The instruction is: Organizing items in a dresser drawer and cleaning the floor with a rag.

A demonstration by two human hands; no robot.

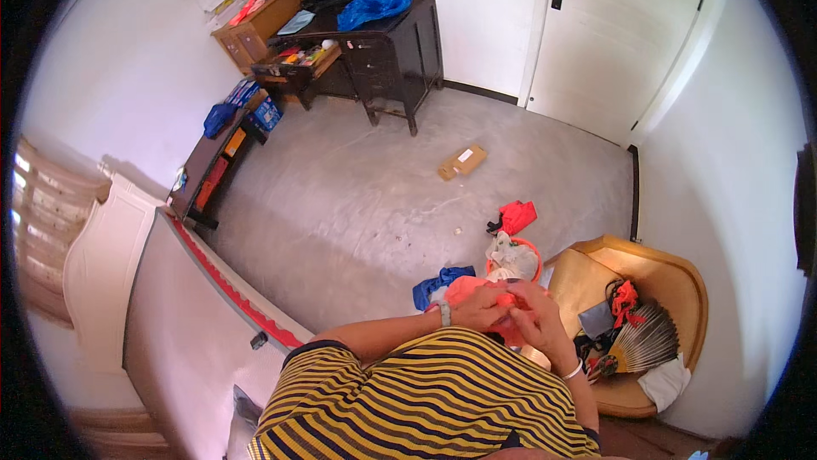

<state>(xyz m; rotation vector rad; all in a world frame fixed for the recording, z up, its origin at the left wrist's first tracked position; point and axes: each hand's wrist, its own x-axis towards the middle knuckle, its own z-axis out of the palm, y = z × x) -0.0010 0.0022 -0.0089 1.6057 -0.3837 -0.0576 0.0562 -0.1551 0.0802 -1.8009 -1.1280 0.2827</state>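
Observation:
My left hand (480, 308), with a pale watch at the wrist, and my right hand (538, 317), with a white bangle, meet in front of my striped shirt. The fingers of both are closed on a thin, pinkish-red plastic bag (461, 289), bunched up between them. Part of it spreads out to the left, beyond my left hand. What the bag holds, if anything, I cannot make out. Just past my hands a white plastic bag (511, 257) lines a red bin (536, 260). Blue cloth (442, 285) lies to the left of the pinkish-red bag.
At right stands a rounded wooden-rimmed seat (696, 324) bearing a folding fan (647, 342) and a white cloth (667, 383). A red bundle (517, 217) and a flattened cardboard box (462, 162) lie on the floor. A bed (183, 315) is at left, a dark desk (383, 60) far off.

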